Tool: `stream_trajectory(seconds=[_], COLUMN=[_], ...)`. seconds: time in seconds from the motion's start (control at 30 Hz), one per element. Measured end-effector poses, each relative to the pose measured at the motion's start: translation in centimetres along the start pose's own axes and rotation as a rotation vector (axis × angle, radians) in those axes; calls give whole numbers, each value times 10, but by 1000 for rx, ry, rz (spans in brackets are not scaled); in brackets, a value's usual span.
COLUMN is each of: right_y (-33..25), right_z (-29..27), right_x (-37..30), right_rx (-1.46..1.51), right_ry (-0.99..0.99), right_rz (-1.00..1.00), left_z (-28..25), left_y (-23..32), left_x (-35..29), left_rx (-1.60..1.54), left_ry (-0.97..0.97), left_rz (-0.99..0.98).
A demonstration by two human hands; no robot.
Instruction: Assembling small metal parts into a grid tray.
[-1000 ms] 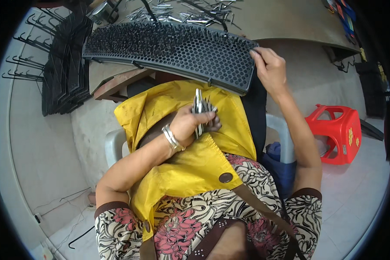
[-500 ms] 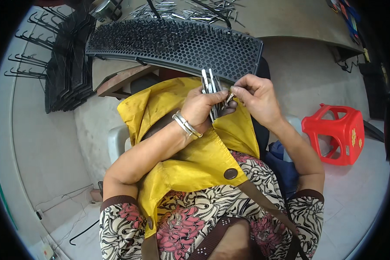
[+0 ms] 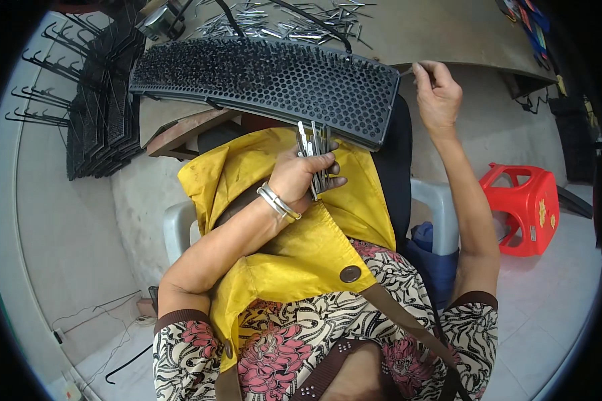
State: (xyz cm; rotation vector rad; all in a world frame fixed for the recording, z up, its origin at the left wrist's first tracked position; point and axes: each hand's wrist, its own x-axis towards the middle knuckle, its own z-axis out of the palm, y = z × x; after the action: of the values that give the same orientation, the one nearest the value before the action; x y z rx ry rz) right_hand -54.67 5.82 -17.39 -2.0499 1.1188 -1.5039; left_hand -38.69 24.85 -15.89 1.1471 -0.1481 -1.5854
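Note:
My left hand (image 3: 301,170), with bangles at the wrist, is closed round a bundle of slim metal pieces (image 3: 314,150) above my yellow apron (image 3: 267,267). The pieces stick up past the thumb, some shiny and some dark. My right hand (image 3: 439,97) is raised beside the right end of the black perforated rack (image 3: 328,97). Thumb and forefinger pinch a thin, dark slip of a piece (image 3: 406,71), whose tip reaches the rack's upper right corner. Small dark pieces stand packed in the rack's left part, while bare holes show toward its right.
Loose slim metal parts (image 3: 281,23) lie scattered on the table (image 3: 441,33) behind the rack. At far left hang several black racks with hooks (image 3: 104,100). A red plastic stool (image 3: 525,207) stands on the right. Grey chair arms (image 3: 441,207) flank me.
My right hand has left the bundle and moved up and right to the rack's end, carrying a thin piece. My left hand has lowered slightly, still gripping the bundle.

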Motion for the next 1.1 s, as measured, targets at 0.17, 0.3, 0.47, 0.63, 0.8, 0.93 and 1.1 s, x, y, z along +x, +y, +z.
stream_trajectory(seconds=[0.17,0.3,0.47,0.63,0.8,0.93,1.1], right_y=[2,6,-22,-84,-97,-100,-105], right_z=[10,13,9,5,15,22,26], right_x=[5,8,-1,-39,-60,-67,-64], right_rx=[-199,-210,-297,375,525,580,751], right_ry=[-77,-244,-318,-764,-802,-772,-785], right_rz=[-312,-341,-307,379,428,563,723], left_z=[-2,-1,-2,-4,-8,-13,-23], left_y=[0,0,4,1,7,16,17], left_x=[0,0,-4,-5,-13,-20,-18], left_rx=[-23,-31,-9,11,99,102,113], left_ry=[-13,-11,-10,-41,-100,-111,-153], left_rz=[14,11,9,20,41,40,62])
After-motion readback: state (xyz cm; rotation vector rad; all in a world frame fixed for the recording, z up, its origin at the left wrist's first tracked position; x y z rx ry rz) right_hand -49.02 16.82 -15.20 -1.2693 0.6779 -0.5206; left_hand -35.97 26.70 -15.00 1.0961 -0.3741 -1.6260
